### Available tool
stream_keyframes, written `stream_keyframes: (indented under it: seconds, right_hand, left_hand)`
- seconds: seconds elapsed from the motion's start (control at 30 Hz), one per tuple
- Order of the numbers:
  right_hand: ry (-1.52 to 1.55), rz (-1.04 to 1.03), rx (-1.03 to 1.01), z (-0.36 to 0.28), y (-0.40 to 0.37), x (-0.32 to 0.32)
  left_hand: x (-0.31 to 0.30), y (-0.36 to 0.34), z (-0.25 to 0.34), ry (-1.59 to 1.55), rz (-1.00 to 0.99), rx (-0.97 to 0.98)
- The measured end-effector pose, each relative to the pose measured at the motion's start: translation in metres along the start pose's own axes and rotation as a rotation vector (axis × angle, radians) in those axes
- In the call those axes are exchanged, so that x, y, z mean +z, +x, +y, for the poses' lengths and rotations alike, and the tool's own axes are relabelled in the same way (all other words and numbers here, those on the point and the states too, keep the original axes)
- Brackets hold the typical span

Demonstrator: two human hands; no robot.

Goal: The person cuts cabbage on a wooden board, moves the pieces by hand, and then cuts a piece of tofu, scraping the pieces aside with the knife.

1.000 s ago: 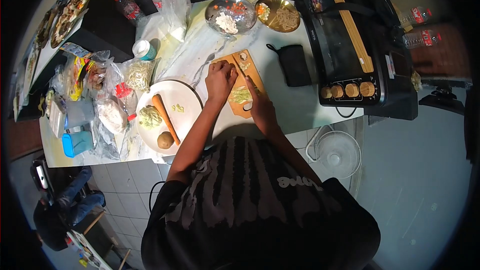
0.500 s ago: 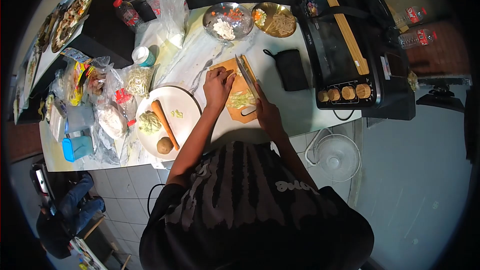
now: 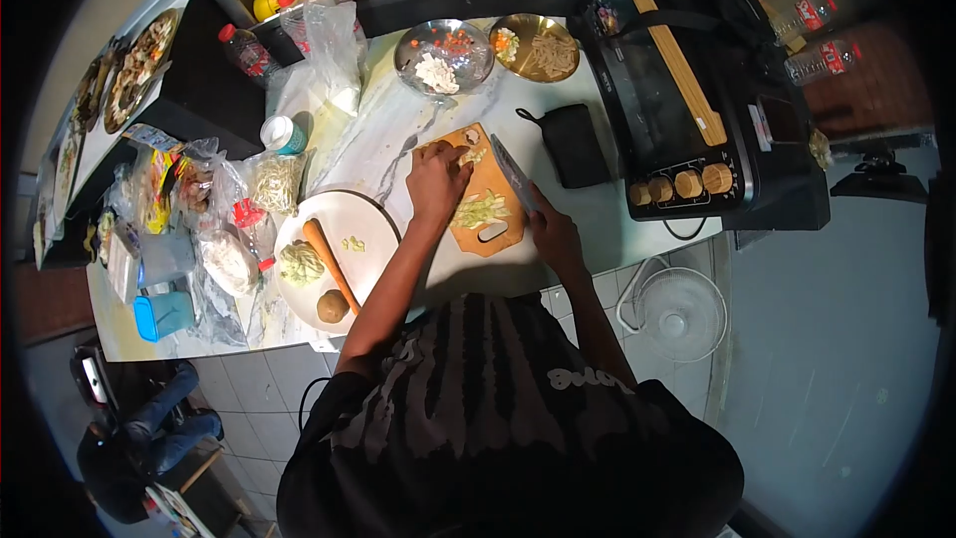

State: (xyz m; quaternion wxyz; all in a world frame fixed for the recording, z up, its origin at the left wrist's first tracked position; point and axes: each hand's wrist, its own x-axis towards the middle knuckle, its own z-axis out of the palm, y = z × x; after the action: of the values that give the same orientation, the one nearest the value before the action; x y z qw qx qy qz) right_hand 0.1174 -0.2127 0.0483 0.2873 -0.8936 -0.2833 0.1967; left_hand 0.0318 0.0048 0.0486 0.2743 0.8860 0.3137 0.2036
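Note:
A wooden cutting board lies on the marble-look counter, with chopped pale green vegetable on its near half and small pale pieces near its far end. My left hand is over the board's left edge, fingers curled down by the small pieces; whatever they may hold is too small to make out. My right hand is wrapped round the handle of a knife. The blade points away from me along the board's right edge.
Left stands a white plate with a carrot, a brown round item and greens. Two metal plates with cut food lie behind. A black pouch and black oven are right. A person sits lower left.
The knife and my right hand have moved right, from over the board to its right edge. My left hand stays at the board's far left part. The whole view has shifted slightly.

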Motion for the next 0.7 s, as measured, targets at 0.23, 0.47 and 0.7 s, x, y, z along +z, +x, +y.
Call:
stream_keyframes:
  seconds: [0.23,0.47,0.7]
  right_hand:
    - [0.005,-0.052,0.018,0.0,0.008,0.002]
    - [0.158,-0.045,-0.132,0.019,0.012,0.017]
    - [0.162,-0.12,-0.099,0.016,0.013,0.011]
  left_hand:
    - [0.007,0.003,-0.004,0.013,-0.001,0.035]
    - [0.013,0.004,-0.006,0.025,-0.001,0.033]
    - [0.014,0.001,-0.006,-0.015,0.04,0.057]
